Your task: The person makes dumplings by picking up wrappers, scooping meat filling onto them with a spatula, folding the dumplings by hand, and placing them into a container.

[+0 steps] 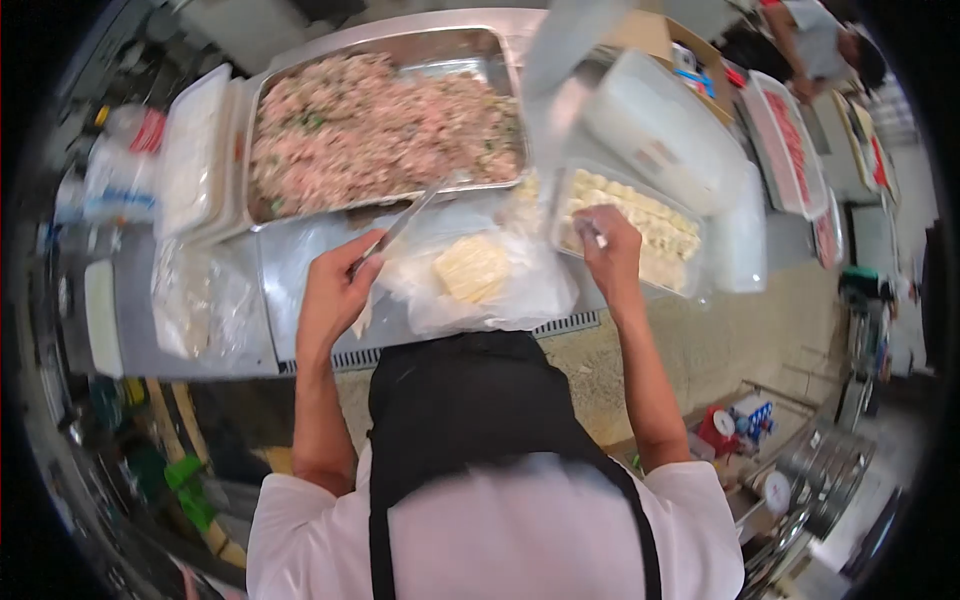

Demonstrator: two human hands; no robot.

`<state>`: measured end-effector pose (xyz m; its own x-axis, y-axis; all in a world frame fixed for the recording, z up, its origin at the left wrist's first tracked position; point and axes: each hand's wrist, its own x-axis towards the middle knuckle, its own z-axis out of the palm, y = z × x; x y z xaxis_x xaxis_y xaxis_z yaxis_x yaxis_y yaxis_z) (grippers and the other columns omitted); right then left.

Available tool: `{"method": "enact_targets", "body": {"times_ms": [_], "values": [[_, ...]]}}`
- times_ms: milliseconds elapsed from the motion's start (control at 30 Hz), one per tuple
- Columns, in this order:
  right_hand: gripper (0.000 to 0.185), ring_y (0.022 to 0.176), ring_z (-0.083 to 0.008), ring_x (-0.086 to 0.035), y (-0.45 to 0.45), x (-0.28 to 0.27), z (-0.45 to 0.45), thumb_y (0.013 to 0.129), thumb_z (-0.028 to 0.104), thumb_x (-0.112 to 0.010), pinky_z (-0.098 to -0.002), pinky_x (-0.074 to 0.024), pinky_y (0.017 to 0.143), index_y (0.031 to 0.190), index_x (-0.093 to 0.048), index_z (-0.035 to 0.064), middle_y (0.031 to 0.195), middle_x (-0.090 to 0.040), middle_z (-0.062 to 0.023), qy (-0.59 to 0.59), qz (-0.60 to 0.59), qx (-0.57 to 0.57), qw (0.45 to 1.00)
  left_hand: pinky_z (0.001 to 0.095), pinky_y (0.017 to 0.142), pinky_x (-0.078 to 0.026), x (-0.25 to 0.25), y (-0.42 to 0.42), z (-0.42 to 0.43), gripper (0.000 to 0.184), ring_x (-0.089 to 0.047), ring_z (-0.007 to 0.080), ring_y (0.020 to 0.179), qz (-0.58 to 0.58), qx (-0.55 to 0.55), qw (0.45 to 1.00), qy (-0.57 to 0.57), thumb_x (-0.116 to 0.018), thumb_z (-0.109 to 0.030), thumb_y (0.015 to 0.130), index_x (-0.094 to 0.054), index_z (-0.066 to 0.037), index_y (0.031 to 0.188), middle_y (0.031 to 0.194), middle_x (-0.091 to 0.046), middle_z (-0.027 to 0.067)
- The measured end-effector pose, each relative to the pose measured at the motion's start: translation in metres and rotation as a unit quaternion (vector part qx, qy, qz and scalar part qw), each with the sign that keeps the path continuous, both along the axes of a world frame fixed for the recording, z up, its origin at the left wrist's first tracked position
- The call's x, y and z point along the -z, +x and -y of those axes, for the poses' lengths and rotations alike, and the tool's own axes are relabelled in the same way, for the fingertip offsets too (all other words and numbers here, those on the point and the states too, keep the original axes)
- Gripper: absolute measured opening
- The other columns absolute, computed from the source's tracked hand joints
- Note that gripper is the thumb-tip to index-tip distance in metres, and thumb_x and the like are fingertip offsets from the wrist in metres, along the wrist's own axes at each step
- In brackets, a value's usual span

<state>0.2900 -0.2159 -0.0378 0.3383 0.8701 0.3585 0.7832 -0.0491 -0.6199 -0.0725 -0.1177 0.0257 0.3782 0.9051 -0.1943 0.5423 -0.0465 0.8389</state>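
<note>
My left hand is closed round the handle of a thin metal spreading blade. The blade points up and right, its tip at the near rim of a metal tray of pinkish minced meat with green bits. Between my hands, a stack of pale yellow dough wrappers lies on a crumpled plastic bag. My right hand is over the near left part of a clear plastic container holding rows of pale dumplings. Its fingers are pinched together; a whitish bit shows there, too blurred to name.
Stacked white lidded containers stand left of the tray, with a clear plastic bag below them. A large translucent bin leans behind the dumplings. Far right, a person is near a tub of red items.
</note>
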Motion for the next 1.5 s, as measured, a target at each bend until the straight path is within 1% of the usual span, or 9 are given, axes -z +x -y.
{"method": "enact_targets", "body": {"times_ms": [133, 367, 600, 700, 800, 900, 1033, 1200, 1500], "values": [[0.022, 0.091, -0.0337, -0.066, -0.082, 0.004, -0.006, 0.073, 0.000, -0.072, -0.0393, -0.0544, 0.081, 0.095, -0.070, 0.0048, 0.095, -0.068, -0.0119, -0.051, -0.089, -0.287, 0.952, 0.0271, 0.072, -0.050, 0.018, -0.006, 0.004, 0.032, -0.060, 0.0102, 0.077, 0.035, -0.031, 0.999, 0.011, -0.061, -0.012, 0.097, -0.066, 0.000, 0.126, 0.091, -0.074, 0.0107], [0.016, 0.090, -0.0341, -0.065, -0.107, 0.041, -0.027, 0.075, 0.009, -0.071, -0.0423, -0.0530, 0.073, 0.091, -0.070, 0.0052, 0.091, -0.066, -0.0127, -0.151, 0.073, -0.322, 0.932, 0.0306, 0.071, -0.050, 0.017, -0.024, 0.007, 0.033, -0.062, 0.0147, 0.074, 0.007, -0.060, 0.998, -0.022, -0.059, -0.010, 0.096, -0.066, -0.003, 0.127, 0.087, -0.073, 0.0136], [0.017, 0.077, -0.0192, -0.062, -0.075, 0.018, -0.027, 0.094, 0.019, -0.065, -0.0303, -0.0498, 0.073, 0.098, -0.064, 0.0021, 0.088, -0.068, -0.0061, -0.084, -0.298, -0.199, 0.930, 0.0448, 0.071, -0.052, -0.011, -0.016, -0.030, 0.037, -0.066, 0.0400, 0.079, -0.257, 0.030, 0.934, 0.246, -0.055, 0.001, 0.079, -0.075, -0.008, 0.108, 0.082, -0.067, 0.0209], [0.046, 0.118, -0.0300, -0.062, -0.064, -0.005, -0.029, 0.105, 0.030, -0.049, -0.0416, -0.0499, 0.102, 0.137, -0.047, -0.0023, 0.129, -0.062, -0.0171, -0.056, -0.701, -0.122, 0.700, 0.0502, 0.071, -0.051, -0.011, 0.029, -0.059, 0.029, -0.065, 0.0406, 0.078, -0.248, 0.021, 0.912, 0.326, -0.055, -0.002, 0.078, -0.075, -0.007, 0.097, 0.078, -0.065, 0.0206], [0.060, 0.135, -0.0418, -0.047, -0.054, -0.006, -0.031, 0.106, 0.036, -0.042, -0.0543, -0.0395, 0.113, 0.149, -0.032, -0.0057, 0.146, -0.047, -0.0234, 0.010, -0.832, -0.195, 0.519, 0.0509, 0.072, -0.052, 0.030, 0.048, -0.089, 0.023, -0.065, 0.0409, 0.078, -0.286, 0.229, 0.864, 0.346, -0.057, -0.005, 0.078, -0.075, -0.008, 0.092, 0.077, -0.065, 0.0208], [0.065, 0.138, -0.0468, -0.041, -0.047, -0.009, -0.023, 0.107, 0.040, -0.036, -0.0590, -0.0356, 0.113, 0.152, -0.026, -0.0045, 0.149, -0.042, -0.0263, 0.054, -0.869, -0.205, 0.447, 0.0512, 0.077, -0.052, -0.015, 0.050, -0.102, 0.021, -0.066, 0.0419, 0.085, -0.328, 0.214, 0.882, 0.262, -0.057, -0.006, 0.078, -0.074, -0.005, 0.091, 0.085, -0.067, 0.0218], [0.062, 0.136, -0.0453, -0.044, -0.046, 0.008, -0.009, 0.107, 0.036, -0.039, -0.0572, -0.0372, 0.113, 0.151, -0.028, -0.0052, 0.147, -0.045, -0.0257, 0.070, -0.871, -0.189, 0.449, 0.0505, 0.078, -0.054, -0.005, 0.064, -0.109, 0.019, -0.068, 0.0415, 0.087, -0.331, 0.201, 0.882, 0.268, -0.056, -0.006, 0.078, -0.073, -0.003, 0.086, 0.089, -0.069, 0.0236], [0.060, 0.137, -0.0434, -0.045, -0.045, 0.011, 0.000, 0.105, 0.033, -0.044, -0.0554, -0.0340, 0.116, 0.150, -0.030, -0.0053, 0.150, -0.042, -0.0258, 0.026, -0.790, -0.117, 0.601, 0.0508, 0.075, -0.054, 0.016, 0.063, -0.116, 0.019, -0.068, 0.0418, 0.083, -0.315, 0.251, 0.871, 0.280, -0.056, -0.009, 0.080, -0.073, -0.003, 0.083, 0.083, -0.068, 0.0243], [0.056, 0.139, -0.0365, -0.043, -0.037, 0.019, -0.003, 0.106, 0.028, -0.043, -0.0498, -0.0310, 0.119, 0.148, -0.033, -0.0065, 0.149, -0.045, -0.0228, 0.061, -0.827, -0.133, 0.543, 0.0504, 0.082, -0.054, 0.004, 0.067, -0.131, 0.018, -0.067, 0.0411, 0.092, -0.319, 0.251, 0.906, 0.121, -0.064, -0.005, 0.073, -0.072, -0.001, 0.089, 0.095, -0.069, 0.0244]]}}
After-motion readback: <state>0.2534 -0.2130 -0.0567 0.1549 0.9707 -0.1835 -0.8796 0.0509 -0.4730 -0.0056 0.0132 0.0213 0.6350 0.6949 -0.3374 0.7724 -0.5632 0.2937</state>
